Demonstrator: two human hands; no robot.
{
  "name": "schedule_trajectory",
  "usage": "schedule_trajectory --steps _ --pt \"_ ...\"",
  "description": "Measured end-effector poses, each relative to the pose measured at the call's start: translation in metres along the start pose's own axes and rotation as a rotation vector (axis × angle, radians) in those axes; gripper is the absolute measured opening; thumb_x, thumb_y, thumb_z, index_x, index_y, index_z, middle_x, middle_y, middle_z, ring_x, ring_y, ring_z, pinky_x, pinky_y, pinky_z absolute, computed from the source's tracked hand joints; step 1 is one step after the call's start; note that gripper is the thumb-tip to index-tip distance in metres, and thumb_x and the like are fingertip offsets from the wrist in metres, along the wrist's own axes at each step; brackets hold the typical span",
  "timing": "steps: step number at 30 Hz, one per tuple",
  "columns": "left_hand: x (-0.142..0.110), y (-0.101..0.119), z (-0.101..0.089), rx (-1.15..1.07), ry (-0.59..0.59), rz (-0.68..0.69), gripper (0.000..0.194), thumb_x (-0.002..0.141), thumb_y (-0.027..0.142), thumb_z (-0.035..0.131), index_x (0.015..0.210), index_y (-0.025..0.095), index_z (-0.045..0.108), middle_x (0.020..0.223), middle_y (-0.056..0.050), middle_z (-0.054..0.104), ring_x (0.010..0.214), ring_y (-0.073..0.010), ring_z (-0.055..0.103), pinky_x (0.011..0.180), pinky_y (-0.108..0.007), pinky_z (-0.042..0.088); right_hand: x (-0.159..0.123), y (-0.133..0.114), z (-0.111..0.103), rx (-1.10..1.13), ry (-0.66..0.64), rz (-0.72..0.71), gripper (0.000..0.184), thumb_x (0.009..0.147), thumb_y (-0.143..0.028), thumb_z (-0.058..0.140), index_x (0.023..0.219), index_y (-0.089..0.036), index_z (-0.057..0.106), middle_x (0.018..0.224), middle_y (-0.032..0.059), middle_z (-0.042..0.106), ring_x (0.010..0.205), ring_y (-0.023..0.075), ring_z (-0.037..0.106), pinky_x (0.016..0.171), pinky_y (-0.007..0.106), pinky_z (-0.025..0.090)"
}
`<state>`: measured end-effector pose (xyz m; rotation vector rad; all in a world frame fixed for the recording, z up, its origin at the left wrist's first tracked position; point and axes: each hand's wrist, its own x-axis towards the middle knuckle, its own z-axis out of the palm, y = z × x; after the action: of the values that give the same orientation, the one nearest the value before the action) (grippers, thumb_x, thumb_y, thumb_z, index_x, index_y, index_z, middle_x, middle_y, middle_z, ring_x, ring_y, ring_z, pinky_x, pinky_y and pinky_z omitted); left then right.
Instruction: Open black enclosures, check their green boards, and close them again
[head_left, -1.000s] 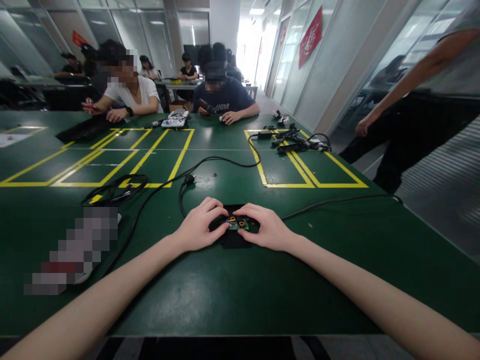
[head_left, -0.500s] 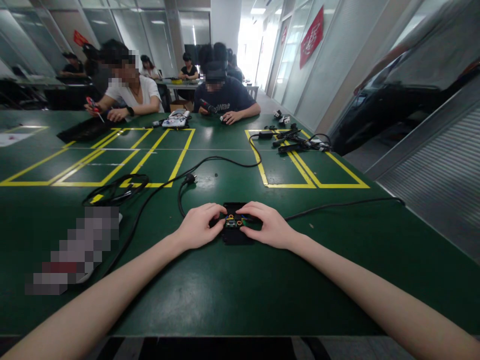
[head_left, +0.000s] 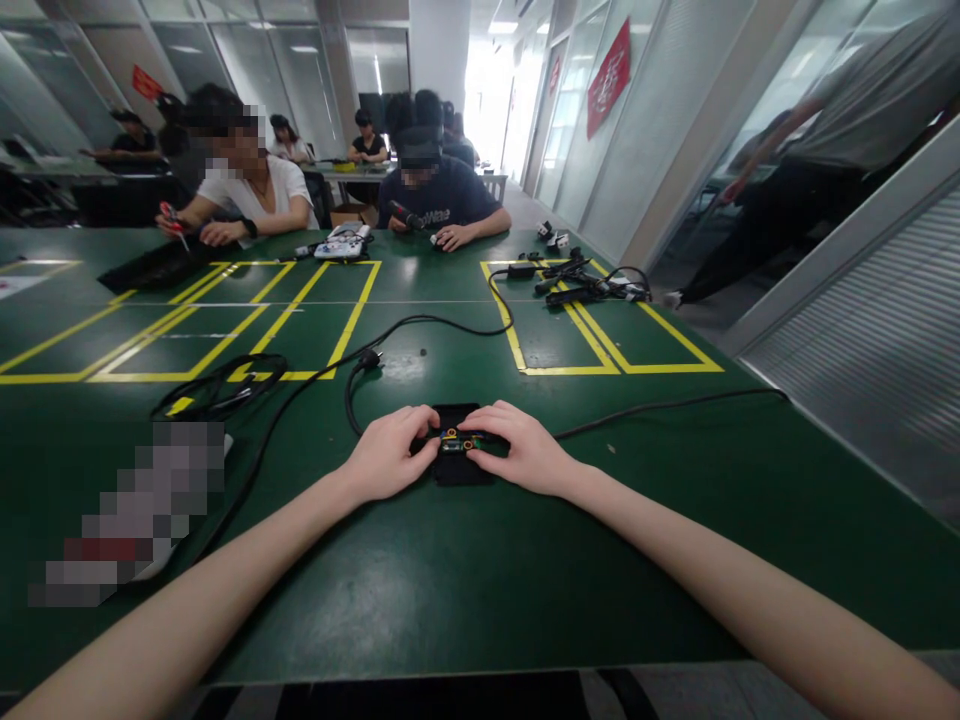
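Observation:
A small green circuit board [head_left: 453, 446] with copper-coloured ring coils lies over a black plastic case [head_left: 463, 473] on the table in front of me. My left hand [head_left: 391, 452] pinches the board's left end between thumb and fingers. Opposite it, my right hand [head_left: 529, 450] grips the right end the same way, its fingertips partly hiding the board and some thin wires. A black cord with a plug [head_left: 369, 360] emerges behind my left hand. Another black cable [head_left: 660, 405] runs off to the right from behind my right hand.
A power strip [head_left: 161, 510], partly blurred out, lies left of my forearm beside a coiled black cable [head_left: 225, 385]. Adapters and cables [head_left: 585, 280] are heaped at the far right. Two co-workers sit across the green table [head_left: 420, 610]; another person stands beyond the glass at right.
The whole view has shifted slightly, so the table things appear a little further left. Both hands keep their hold on the circuit board. The person at the right has changed position.

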<state>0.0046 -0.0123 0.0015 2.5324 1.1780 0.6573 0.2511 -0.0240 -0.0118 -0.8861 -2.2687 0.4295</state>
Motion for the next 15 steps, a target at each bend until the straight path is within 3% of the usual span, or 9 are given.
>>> schedule_trajectory --steps 9,15 --pt "0.0002 -0.0007 0.0004 -0.025 0.018 0.01 0.015 0.093 0.029 0.053 0.103 0.022 0.061 0.077 0.001 0.06 0.069 -0.0171 0.059 0.064 -0.028 0.045 0.0007 -0.0002 0.0008 -0.016 0.001 0.004 0.023 0.091 -0.02 0.071 0.114 -0.021 0.073 0.115 0.0092 0.075 0.103 0.0258 0.068 0.093 0.045 0.057" --pt "0.0004 0.0016 0.0001 0.002 0.009 -0.036 0.017 0.093 0.029 0.052 0.105 0.021 0.061 0.076 0.002 0.06 0.067 -0.0164 0.057 0.063 -0.028 0.043 -0.0028 0.006 -0.0051 0.0 0.038 0.001 0.028 0.098 -0.031 0.065 0.124 -0.021 0.069 0.129 0.0124 0.068 0.118 0.0256 0.066 0.101 0.043 0.056"
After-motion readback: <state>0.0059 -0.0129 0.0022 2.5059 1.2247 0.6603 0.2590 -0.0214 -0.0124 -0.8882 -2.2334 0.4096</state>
